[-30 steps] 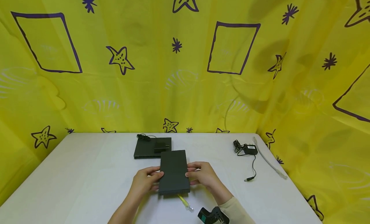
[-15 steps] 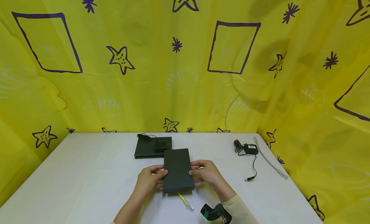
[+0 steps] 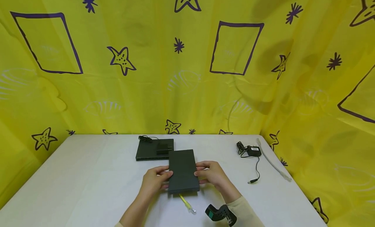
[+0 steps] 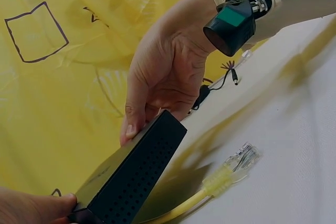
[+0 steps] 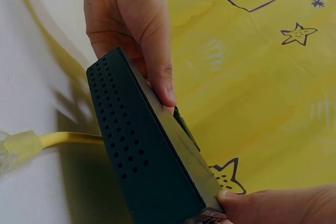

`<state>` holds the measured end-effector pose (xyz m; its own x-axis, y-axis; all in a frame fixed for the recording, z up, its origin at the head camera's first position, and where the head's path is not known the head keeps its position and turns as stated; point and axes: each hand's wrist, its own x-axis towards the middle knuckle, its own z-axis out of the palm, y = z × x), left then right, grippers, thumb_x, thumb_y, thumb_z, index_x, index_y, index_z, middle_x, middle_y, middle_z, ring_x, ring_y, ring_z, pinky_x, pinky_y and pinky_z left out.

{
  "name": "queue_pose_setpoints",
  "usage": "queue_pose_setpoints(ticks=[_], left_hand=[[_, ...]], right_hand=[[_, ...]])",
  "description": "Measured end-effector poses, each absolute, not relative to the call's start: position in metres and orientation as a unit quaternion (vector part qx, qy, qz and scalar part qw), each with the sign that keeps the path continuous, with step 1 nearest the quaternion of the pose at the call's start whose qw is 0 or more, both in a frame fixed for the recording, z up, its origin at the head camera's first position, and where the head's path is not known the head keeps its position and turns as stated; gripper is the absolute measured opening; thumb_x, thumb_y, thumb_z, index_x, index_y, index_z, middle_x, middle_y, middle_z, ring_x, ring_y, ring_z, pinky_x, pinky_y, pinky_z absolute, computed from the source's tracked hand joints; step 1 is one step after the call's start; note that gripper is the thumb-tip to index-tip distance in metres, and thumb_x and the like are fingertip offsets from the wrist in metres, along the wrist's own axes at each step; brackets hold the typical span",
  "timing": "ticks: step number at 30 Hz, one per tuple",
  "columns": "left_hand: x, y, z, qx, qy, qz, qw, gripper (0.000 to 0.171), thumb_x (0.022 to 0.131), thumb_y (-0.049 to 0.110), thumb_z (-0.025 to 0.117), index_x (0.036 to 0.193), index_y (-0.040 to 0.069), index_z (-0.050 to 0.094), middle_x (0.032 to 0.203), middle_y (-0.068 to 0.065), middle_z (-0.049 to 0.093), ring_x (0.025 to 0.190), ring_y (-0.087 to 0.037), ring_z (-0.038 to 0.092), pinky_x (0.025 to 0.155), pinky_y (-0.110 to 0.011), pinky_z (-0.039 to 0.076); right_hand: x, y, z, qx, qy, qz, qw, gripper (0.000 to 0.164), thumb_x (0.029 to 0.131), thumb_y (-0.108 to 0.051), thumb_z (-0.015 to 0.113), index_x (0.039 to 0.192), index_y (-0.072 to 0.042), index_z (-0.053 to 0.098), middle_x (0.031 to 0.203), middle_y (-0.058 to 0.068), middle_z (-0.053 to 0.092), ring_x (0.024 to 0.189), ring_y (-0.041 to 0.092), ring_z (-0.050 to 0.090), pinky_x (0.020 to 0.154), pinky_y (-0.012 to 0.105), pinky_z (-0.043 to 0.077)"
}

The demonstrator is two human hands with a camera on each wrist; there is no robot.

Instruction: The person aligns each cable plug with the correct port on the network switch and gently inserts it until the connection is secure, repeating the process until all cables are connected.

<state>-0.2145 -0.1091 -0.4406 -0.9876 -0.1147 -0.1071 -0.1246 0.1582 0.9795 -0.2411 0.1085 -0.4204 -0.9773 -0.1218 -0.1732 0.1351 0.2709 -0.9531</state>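
A flat black network switch (image 3: 184,171) is held lengthwise over the white table by both hands. My left hand (image 3: 153,181) grips its left long side, thumb on top and fingers below. On the opposite side, my right hand (image 3: 213,173) pinches the edge in the same way. Rows of vent holes mark the side of the switch (image 4: 139,179) in the left wrist view. From beneath its near end a yellow Ethernet cable (image 3: 187,203) sticks out, its clear plug lying on the table. The rest of that cable is hidden by the switch.
Behind, a second black switch (image 3: 143,153) lies flat, bearing a black power adapter (image 3: 162,149). At the right are another power adapter (image 3: 253,151) with its cord and a grey Ethernet cable (image 3: 272,163) along the table edge. A yellow patterned curtain (image 3: 146,90) surrounds the table.
Both hands have carried the switch a little to the right and slightly away from me. The yellow cable's plug stays in about the same place.
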Motion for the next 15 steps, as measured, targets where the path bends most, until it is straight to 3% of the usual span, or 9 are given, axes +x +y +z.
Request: queue_pose_setpoints(ticks=[15], left_hand=[[-0.223,-0.097,-0.442,-0.06,0.767,0.639,-0.004,0.038,0.084,0.008,0.076,0.117,-0.009,0.066,0.087,-0.01,0.067,0.065,-0.011,0.066,0.058,-0.033,0.061]], right_hand=[[-0.246,0.118,-0.419,0.019,0.791,-0.604,0.09,0.036,0.081,0.007,0.071,0.116,0.01,0.065,0.097,0.014,0.064,0.072,0.017,0.064,0.065,0.042,0.062]])
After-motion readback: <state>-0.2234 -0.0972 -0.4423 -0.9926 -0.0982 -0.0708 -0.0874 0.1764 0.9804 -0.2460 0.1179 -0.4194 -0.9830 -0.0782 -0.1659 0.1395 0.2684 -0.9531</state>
